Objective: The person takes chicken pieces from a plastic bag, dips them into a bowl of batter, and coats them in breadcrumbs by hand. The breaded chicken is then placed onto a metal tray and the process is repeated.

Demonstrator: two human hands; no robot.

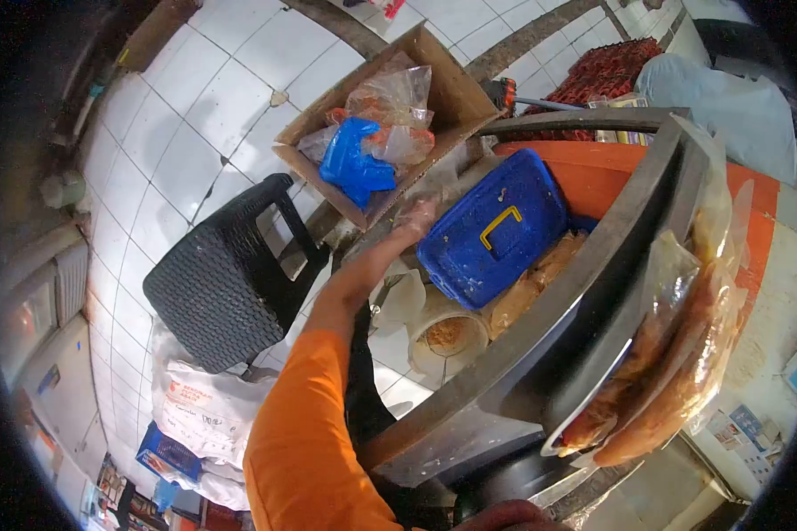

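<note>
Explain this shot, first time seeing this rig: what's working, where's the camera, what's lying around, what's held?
No machine: one picture from a head-worn camera looking down at bare-handed work. The orange sleeve leads to what looks like the left hand, between an open cardboard box of plastic bags and a blue container. Whether it holds anything is unclear. The right hand can't be made out. A black stool is on the tiled floor; filled clear bags lie at picture right.

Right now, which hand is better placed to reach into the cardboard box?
Likely the left hand: it is outstretched beside the cardboard box, while no right hand can be made out.
</note>
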